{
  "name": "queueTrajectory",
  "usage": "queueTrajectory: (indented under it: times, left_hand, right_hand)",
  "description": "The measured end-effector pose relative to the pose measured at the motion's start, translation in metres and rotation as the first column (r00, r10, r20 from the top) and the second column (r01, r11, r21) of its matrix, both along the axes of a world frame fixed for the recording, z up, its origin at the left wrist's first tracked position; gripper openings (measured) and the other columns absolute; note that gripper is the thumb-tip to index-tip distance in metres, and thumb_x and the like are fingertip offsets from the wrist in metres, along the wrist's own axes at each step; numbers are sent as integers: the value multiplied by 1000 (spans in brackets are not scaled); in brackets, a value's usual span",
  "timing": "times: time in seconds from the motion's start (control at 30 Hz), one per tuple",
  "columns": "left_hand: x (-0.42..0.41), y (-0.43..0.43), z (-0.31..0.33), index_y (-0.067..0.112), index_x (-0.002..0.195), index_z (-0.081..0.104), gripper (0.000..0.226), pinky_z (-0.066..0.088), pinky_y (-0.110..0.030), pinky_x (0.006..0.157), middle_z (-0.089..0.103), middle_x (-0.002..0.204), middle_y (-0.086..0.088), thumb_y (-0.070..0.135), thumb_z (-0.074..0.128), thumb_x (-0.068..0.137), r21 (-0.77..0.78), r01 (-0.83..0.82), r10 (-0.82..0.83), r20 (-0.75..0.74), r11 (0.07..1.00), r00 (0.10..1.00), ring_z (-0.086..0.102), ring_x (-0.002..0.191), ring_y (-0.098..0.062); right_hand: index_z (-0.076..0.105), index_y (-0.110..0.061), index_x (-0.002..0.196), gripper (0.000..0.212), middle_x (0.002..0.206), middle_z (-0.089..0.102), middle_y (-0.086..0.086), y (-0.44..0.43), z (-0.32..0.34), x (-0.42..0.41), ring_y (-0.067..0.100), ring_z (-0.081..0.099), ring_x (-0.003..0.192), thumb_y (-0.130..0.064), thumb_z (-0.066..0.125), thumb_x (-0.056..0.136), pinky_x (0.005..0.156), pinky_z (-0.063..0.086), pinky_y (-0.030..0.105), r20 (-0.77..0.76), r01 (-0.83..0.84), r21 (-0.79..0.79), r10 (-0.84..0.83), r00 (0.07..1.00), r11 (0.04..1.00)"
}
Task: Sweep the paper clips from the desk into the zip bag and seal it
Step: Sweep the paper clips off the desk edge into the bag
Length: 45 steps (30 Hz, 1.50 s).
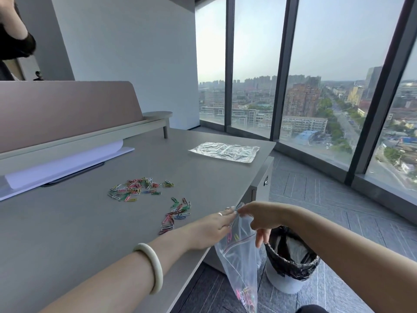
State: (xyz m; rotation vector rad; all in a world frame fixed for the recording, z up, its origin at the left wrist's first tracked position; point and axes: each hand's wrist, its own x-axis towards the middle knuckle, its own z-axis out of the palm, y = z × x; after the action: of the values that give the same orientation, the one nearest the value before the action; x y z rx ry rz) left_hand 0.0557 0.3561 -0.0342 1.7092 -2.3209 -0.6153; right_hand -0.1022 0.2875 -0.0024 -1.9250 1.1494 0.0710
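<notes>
Coloured paper clips lie on the grey desk (67,233) in two groups: a larger pile (137,189) near the middle and a smaller line (176,214) close to the right edge. A clear zip bag (240,263) hangs off the desk's right edge, with several clips at its bottom and a few falling near its mouth. My left hand (214,227) lies at the desk edge, fingers at the bag's mouth. My right hand (259,216) pinches the bag's top rim.
A second flat plastic bag (225,152) lies at the desk's far right. White paper on a clipboard (65,164) sits under the back shelf. A bin with a black liner (291,260) stands on the floor below the bag. Another person's arm (13,30) shows top left.
</notes>
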Motion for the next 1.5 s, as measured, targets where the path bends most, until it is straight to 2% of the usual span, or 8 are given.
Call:
queueTrajectory:
  times: [0.2, 0.4, 0.53, 0.7, 0.83, 0.93, 1.1, 1.5]
  left_hand:
    - [41, 10, 15, 12, 147, 17, 50, -1, -12, 109, 7, 159, -1, 13, 28, 98, -35, -92, 95, 87, 995, 992, 6, 145, -7]
    - [33, 34, -3, 13, 148, 12, 51, -1, -20, 115, 3, 159, -4, 22, 25, 99, -57, -70, 84, 298, 996, 951, 2, 146, -11]
    - [9, 28, -6, 14, 147, 13, 51, 1, -24, 118, 4, 159, -4, 26, 25, 100, -57, -34, 48, 276, 998, 960, 1, 146, -11]
    - [41, 9, 4, 13, 147, 16, 50, -1, -22, 115, 5, 159, -5, 26, 28, 100, -109, -185, 197, 117, 977, 973, 0, 147, -14]
    - [109, 1, -9, 17, 148, 7, 72, 0, -43, 120, -8, 159, -3, 57, 24, 92, -120, -474, 488, 145, 872, 861, -15, 145, -22]
    - [125, -8, -13, 19, 148, 8, 105, -1, -40, 121, -4, 159, 0, 86, 7, 66, -75, -464, 469, 63, 883, 881, -11, 146, -17]
    - [98, -25, -6, 17, 145, 23, 53, 1, -24, 116, 15, 157, 3, 42, 21, 98, 2, -332, 332, -67, 943, 941, 5, 146, -8]
    - [105, 44, 0, 24, 143, 29, 48, 5, -12, 110, 23, 153, 13, 39, 25, 98, 91, -256, 271, -270, 962, 924, 16, 140, 3]
  right_hand:
    - [1, -7, 152, 54, 153, 12, 33, -1, 3, 0, 16, 65, 38, -1, 17, 100, 35, 49, 20, 58, 26, 141, -35, 998, 990]
    - [37, -8, 142, 53, 129, 56, 26, 6, 0, -1, 8, 60, 40, 2, 45, 91, 52, 54, 19, -89, -44, -130, 32, 996, 991]
    - [2, -8, 152, 51, 151, 20, 32, 4, 4, 5, 14, 63, 35, -9, 15, 102, 37, 49, 18, 30, 6, 134, -10, 999, 991]
    - [-4, -12, 152, 51, 152, 14, 34, -4, -2, 6, 19, 64, 37, -16, 9, 103, 37, 51, 21, 79, 26, 257, -48, 996, 966]
    - [-3, -12, 152, 52, 151, 13, 35, -2, -6, 9, 18, 65, 39, -14, 10, 102, 38, 50, 22, 64, 44, 245, -62, 996, 968]
    - [-2, -14, 152, 53, 153, 9, 33, -1, -5, 10, 18, 65, 39, -15, 11, 101, 38, 50, 22, 52, 40, 249, -55, 997, 968]
    - [6, -9, 152, 65, 155, 10, 28, -1, -9, 7, 10, 63, 37, 13, 24, 93, 36, 49, 18, 19, -3, 48, 3, 1000, 999]
    - [13, -13, 152, 72, 158, 5, 18, 16, -10, 5, 6, 62, 37, 20, 28, 89, 37, 49, 16, -55, -111, -69, 107, 993, 991]
